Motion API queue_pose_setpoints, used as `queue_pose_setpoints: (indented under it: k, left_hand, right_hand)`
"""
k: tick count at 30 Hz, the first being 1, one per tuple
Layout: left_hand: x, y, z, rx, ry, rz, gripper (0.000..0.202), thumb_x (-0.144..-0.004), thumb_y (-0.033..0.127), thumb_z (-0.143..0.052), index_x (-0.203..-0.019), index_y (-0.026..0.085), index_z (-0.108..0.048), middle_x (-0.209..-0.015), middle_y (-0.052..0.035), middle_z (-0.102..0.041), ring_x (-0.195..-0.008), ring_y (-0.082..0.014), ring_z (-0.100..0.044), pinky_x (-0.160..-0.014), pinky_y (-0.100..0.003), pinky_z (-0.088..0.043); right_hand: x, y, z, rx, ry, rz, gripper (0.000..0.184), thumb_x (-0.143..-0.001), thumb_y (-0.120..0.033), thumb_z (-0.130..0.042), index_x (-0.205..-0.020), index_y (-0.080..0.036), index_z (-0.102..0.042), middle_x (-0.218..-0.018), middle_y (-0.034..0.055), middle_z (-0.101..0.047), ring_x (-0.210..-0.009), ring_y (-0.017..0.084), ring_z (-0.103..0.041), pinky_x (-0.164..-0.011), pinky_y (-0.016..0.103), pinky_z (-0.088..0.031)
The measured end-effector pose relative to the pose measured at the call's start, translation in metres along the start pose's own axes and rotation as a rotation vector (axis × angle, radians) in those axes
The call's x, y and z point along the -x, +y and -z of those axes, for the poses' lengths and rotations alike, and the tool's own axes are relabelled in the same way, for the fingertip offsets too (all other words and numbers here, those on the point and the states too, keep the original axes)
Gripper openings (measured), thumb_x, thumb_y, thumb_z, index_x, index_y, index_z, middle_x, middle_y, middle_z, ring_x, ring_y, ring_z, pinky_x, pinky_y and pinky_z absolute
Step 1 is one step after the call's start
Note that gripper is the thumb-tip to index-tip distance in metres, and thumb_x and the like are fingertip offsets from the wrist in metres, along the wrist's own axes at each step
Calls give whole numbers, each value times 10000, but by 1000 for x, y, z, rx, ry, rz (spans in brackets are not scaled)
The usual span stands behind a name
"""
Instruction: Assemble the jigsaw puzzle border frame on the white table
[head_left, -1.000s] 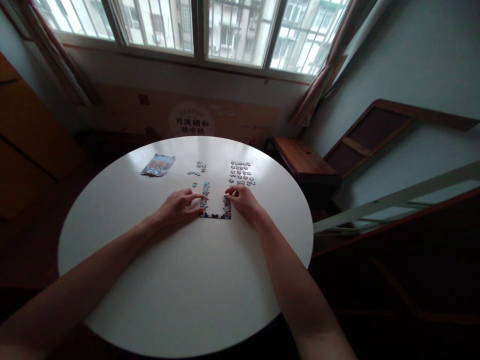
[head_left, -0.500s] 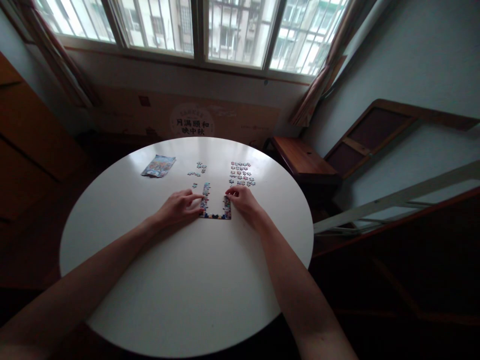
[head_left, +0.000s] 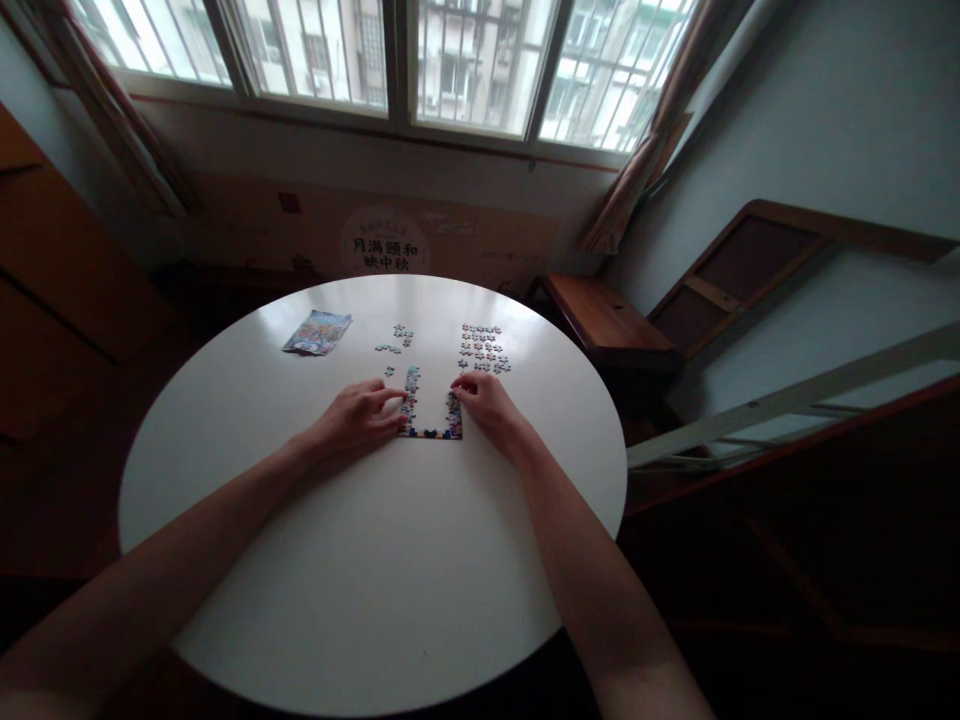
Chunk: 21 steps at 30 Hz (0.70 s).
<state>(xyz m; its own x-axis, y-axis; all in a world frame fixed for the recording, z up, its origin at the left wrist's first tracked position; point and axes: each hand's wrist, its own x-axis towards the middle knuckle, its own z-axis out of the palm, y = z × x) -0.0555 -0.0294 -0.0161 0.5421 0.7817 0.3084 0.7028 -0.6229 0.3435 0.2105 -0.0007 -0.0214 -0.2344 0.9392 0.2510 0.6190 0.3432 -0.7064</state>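
Observation:
A partly joined jigsaw puzzle (head_left: 431, 434) lies flat on the white round table (head_left: 360, 560), forming a U with two sides and a near edge. My left hand (head_left: 364, 412) rests at its left side, fingers stretched out and touching the pieces there. At the top of the right side, my right hand (head_left: 484, 398) has thumb and forefinger pinched together on what looks like a puzzle piece, partly hidden by the fingers. Rows of loose puzzle pieces (head_left: 480, 345) lie just beyond my right hand. A smaller group of pieces (head_left: 403, 335) is beyond the puzzle's left side.
A colourful picture packet (head_left: 318, 332) lies at the table's far left. Beyond the table's right edge stands a wooden bench (head_left: 600, 315). A window (head_left: 472, 70) with bars is at the back, above a printed panel (head_left: 255, 220).
Hardly anything differs. Both hands stay at the two sides of the puzzle, and the loose pieces and the packet lie where they were.

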Motion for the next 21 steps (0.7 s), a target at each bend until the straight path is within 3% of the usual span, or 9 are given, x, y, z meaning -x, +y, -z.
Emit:
queue_pose_setpoints:
  k: [21]
  left_hand:
    - [-1, -3, -2, -9, -10, 9, 361, -892, 442, -567, -1162, 234, -685, -765, -20, -554, -673, -149, -505, -658, -261, -370]
  right_hand:
    - [0, -1, -2, 2, -4, -2, 138, -804, -116, -625, -865, -130, -748, -801, 62, -705, -715, 138, -598, -680, 248, -442]
